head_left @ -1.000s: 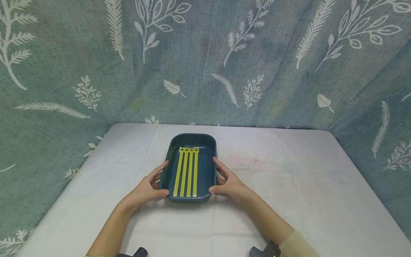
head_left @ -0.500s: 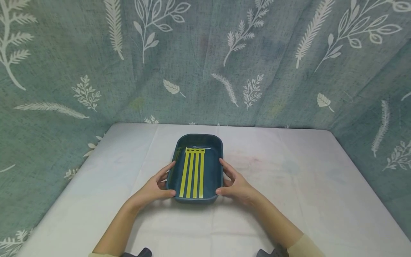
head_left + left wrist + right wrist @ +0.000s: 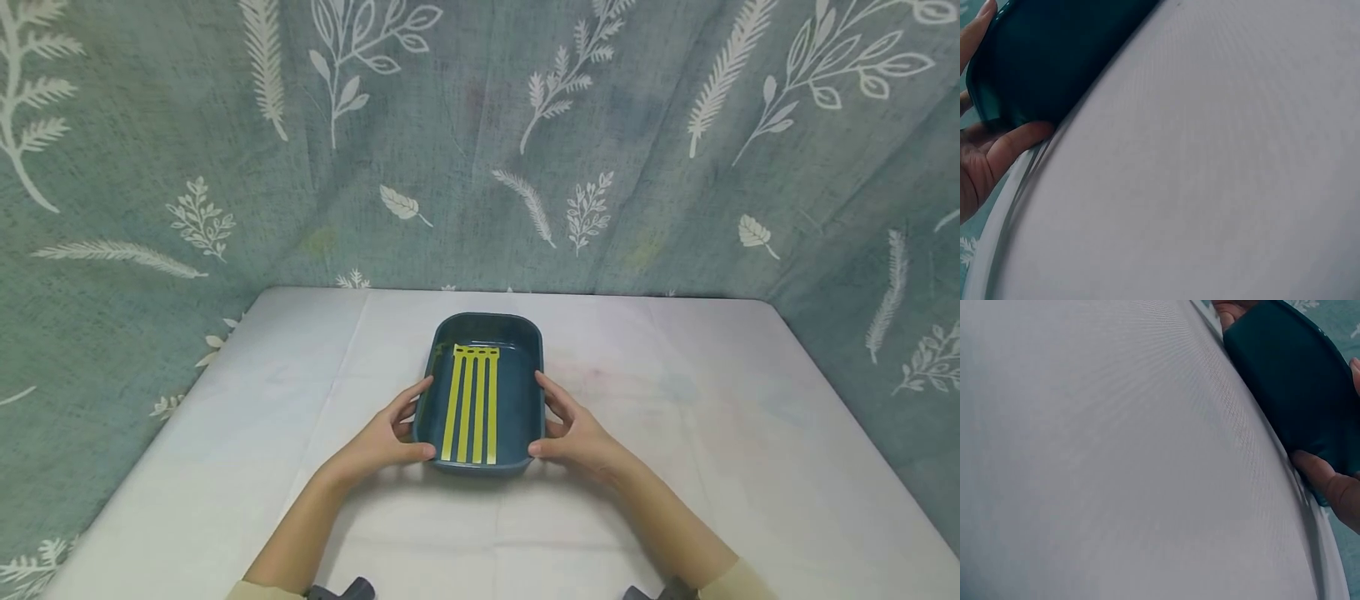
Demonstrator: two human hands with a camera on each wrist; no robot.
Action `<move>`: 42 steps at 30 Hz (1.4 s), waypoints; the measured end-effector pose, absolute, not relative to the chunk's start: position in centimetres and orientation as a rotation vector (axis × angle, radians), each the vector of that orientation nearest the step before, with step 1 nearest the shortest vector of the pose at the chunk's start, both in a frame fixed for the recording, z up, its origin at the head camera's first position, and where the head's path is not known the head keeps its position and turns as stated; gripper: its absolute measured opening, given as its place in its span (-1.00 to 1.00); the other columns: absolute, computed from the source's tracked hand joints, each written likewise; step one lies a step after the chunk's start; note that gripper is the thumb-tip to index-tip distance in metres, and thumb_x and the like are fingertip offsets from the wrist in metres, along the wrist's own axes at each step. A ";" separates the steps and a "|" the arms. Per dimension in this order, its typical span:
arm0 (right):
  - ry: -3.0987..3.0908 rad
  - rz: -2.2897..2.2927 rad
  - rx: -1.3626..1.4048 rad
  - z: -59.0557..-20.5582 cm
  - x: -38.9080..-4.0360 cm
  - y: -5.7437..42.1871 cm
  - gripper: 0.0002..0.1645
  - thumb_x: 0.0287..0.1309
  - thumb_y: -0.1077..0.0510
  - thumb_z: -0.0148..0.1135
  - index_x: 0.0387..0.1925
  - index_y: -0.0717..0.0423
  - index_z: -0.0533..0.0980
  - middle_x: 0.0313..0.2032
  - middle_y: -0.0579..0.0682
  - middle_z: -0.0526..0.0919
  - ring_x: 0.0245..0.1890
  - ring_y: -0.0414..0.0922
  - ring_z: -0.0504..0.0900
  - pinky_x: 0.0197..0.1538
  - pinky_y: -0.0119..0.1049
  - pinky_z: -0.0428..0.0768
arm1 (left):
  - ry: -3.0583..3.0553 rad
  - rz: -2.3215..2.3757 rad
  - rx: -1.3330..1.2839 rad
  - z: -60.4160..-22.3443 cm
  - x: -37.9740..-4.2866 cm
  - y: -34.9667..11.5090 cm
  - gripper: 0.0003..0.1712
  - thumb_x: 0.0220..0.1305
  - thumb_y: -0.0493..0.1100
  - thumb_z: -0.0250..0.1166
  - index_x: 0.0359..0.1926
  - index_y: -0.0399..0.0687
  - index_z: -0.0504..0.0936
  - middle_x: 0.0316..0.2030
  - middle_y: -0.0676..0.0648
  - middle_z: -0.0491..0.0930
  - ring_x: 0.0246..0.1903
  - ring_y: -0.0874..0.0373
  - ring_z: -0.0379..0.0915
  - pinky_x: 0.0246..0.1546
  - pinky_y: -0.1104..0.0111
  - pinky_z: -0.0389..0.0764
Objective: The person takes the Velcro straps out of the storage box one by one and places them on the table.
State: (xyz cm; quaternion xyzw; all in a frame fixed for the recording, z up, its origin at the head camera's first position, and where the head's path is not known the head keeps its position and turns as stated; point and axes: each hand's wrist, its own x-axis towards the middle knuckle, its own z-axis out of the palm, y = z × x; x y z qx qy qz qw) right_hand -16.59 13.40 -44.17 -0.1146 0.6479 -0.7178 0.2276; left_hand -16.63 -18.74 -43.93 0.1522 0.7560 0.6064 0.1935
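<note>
A dark teal rectangular baking dish (image 3: 519, 400) with rounded corners is held between both hands at the middle of the table. Inside it lies a flat yellow piece (image 3: 492, 408) with several long parallel strips joined by a perforated band at the far end. My left hand (image 3: 386, 435) grips the dish's left side, thumb at the near corner and fingers along the wall. On the opposite side my right hand (image 3: 579, 437) holds it the same way. The wrist views show the dish's outer wall (image 3: 1054, 56) close above the cloth; whether its base touches is unclear.
A white cloth (image 3: 697, 433) covers the table. Behind and at both sides hangs a green-grey curtain (image 3: 450, 217) with white leaf patterns. Dark wrist-worn devices (image 3: 345, 590) show at the bottom edge of the head view.
Both hands have moved to the right together, carrying or sliding the baking dish with them. Their hold on it looks the same, and the yellow piece keeps its place inside.
</note>
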 end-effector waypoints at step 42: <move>1.906 -1.906 -0.261 -44.0 -15.1 19.9 0.29 -0.16 0.34 0.48 0.48 -0.18 -0.10 0.48 0.19 -0.26 0.38 0.36 0.00 0.24 0.08 0.36 | 2.035 1.784 0.517 -44.2 -16.4 -13.2 0.05 -0.01 -0.10 0.49 0.45 0.01 0.10 0.36 -0.29 0.19 0.22 -0.14 0.35 0.13 0.28 0.48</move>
